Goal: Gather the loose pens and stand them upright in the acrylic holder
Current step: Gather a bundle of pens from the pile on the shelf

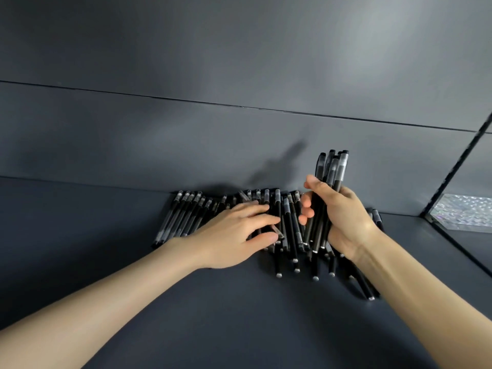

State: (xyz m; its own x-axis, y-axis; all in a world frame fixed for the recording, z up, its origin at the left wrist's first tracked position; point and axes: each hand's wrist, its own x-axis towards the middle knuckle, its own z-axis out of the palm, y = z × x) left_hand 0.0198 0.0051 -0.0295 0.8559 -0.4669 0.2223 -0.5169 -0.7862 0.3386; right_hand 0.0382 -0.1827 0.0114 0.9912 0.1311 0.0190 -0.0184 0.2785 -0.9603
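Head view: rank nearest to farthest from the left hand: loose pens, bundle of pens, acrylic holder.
1. Loose pens, under the fingers of the left hand.
2. Bundle of pens, to its right, in the grip of the right hand.
3. Acrylic holder, far right edge.

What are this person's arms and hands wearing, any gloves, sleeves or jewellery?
Nothing worn shows. The left hand and right hand are bare, without gloves, and no ring shows on the fingers in view. The left forearm and right forearm are bare as far as the picture's edge: no sleeve, watch, bracelet or strap at either wrist.
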